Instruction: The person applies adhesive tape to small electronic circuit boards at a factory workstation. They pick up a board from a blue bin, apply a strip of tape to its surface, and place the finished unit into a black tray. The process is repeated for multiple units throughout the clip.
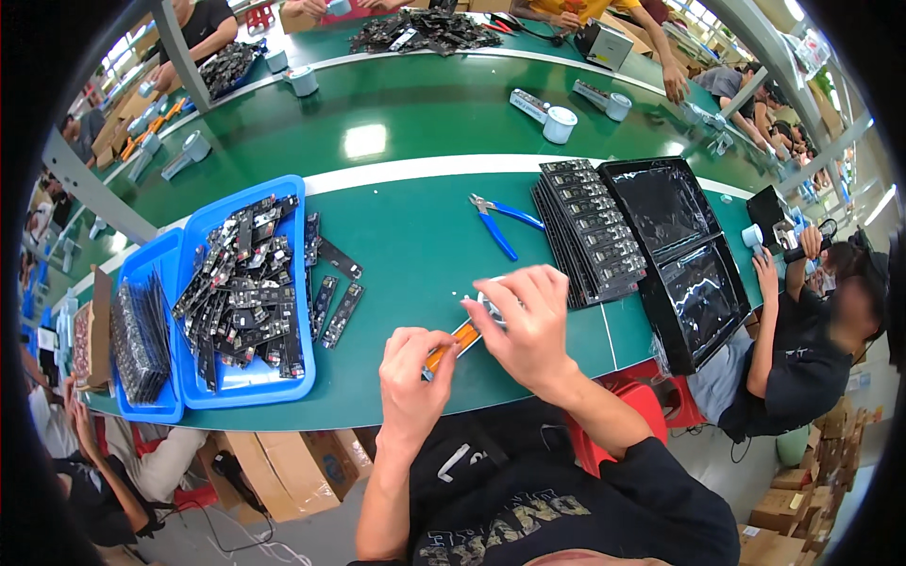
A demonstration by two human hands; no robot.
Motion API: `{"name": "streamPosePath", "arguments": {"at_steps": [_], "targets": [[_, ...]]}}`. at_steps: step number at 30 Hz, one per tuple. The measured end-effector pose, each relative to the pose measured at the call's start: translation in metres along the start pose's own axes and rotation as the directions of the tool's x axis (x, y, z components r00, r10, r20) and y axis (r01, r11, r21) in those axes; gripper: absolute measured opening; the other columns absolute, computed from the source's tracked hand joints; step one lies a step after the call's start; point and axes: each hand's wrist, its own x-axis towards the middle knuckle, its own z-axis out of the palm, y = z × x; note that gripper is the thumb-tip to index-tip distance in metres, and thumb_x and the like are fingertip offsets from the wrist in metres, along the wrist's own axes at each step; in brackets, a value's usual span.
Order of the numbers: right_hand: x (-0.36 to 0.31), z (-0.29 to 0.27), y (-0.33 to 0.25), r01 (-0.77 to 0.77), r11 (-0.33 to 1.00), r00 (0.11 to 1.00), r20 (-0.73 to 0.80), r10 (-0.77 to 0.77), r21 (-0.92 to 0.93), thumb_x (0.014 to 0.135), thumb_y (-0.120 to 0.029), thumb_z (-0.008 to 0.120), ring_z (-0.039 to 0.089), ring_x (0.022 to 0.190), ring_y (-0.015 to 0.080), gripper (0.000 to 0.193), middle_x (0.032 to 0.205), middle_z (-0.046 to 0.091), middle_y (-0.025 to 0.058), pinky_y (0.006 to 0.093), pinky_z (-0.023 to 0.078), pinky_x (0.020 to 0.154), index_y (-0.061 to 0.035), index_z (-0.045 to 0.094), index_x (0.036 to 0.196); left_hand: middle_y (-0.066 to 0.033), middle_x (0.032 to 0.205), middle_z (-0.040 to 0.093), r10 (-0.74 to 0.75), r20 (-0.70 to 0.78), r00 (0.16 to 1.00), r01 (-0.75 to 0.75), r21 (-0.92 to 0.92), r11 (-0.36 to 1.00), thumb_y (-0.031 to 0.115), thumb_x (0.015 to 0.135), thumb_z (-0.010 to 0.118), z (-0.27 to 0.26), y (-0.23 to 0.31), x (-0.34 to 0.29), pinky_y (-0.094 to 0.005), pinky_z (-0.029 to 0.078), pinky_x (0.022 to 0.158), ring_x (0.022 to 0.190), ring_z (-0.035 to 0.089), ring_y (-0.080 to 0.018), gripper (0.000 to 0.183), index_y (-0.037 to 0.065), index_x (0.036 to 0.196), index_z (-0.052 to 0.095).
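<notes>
Both hands meet near the table's front edge on a narrow orange and grey stick-shaped part (462,336). My left hand (413,375) is closed, its fingertips pinching the lower left end. Fingers bent, my right hand (530,325) grips the upper right end, where a pale rounded piece partly shows; the rest is hidden behind the fingers. Beyond my right hand lie blue-handled cutting pliers (498,226), jaws apart. To their right stands a stack of black circuit-board panels (590,236). Small loose circuit boards (342,315) lie left of my hands.
A blue tray (300,377) heaped with circuit boards stands at the left, beside another blue tray (168,411) of bagged boards. A black tray (696,247) borders the panels. Grey round-headed devices (559,124) lie on the green belt (425,104). A co-worker (802,358) sits at the right.
</notes>
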Motion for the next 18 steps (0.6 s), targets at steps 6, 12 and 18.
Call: {"name": "streamPosePath", "arguments": {"at_steps": [6,12,18], "targets": [[-0.052,-0.003,0.001,0.080,0.962,0.997,-0.040,-0.072,0.261,0.080,0.000,0.082,0.070,0.063,0.0209,0.027,0.102,0.074,0.0071,0.0336,0.053,0.053,-0.0031,0.074,0.106,-0.0088,0.094,0.075,-0.045,-0.014,0.999,0.045,-0.053,0.998,-0.008,0.082,0.082,0.001,0.000,-0.002,-0.0348,0.053,0.074,0.089,0.069,-0.0240,0.023,0.003,0.096,0.067],[-0.049,0.011,-0.003,-0.045,0.941,0.994,0.113,0.007,0.335,0.082,0.002,0.078,0.075,0.072,0.0228,0.026,0.108,0.074,0.0076,0.0346,0.059,0.059,-0.0031,0.074,0.107,-0.0099,0.096,0.076,-0.054,-0.018,0.998,0.052,-0.080,0.995,-0.006,0.085,0.083,0.003,-0.006,-0.007,-0.0303,0.053,0.074,0.088,0.072,-0.0198,0.026,0.003,0.099,0.062],[-0.046,0.009,-0.004,-0.090,0.940,0.990,0.135,0.047,0.330,0.083,0.002,0.081,0.072,0.067,0.0183,0.020,0.098,0.073,0.0052,0.0313,0.056,0.054,-0.0052,0.076,0.101,-0.0095,0.098,0.077,-0.127,-0.013,0.992,0.124,-0.116,0.985,-0.003,0.084,0.083,0.001,-0.003,-0.006,-0.0346,0.055,0.075,0.089,0.070,-0.0237,0.023,0.002,0.099,0.067]]}}
